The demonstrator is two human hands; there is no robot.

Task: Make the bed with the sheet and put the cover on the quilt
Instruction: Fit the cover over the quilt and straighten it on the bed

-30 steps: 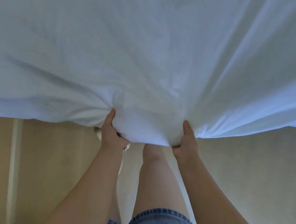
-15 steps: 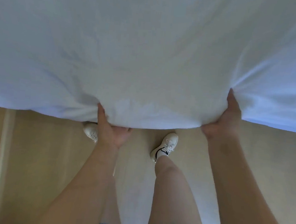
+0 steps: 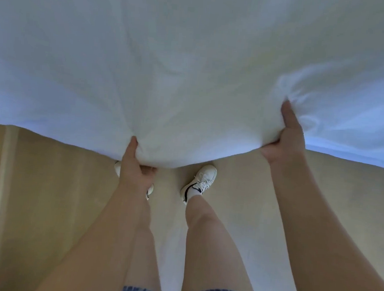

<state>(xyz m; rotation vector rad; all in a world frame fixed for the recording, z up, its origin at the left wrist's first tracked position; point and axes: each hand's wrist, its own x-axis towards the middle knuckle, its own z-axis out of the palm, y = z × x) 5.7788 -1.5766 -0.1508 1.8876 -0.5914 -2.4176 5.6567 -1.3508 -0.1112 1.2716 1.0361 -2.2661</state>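
Your left hand (image 3: 136, 169) and right hand (image 3: 285, 140) grip the near edge of the soft, wrinkled white sheet (image 3: 192, 65), thumbs on top, fingers (image 3: 273, 143) curled beneath, above the beige floor (image 3: 47, 180).

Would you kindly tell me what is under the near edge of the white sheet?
Beneath the white sheet show the beige floor, one white shoe and part of another. The left hand and right hand grip its edge from below. Whatever lies farther under is covered.
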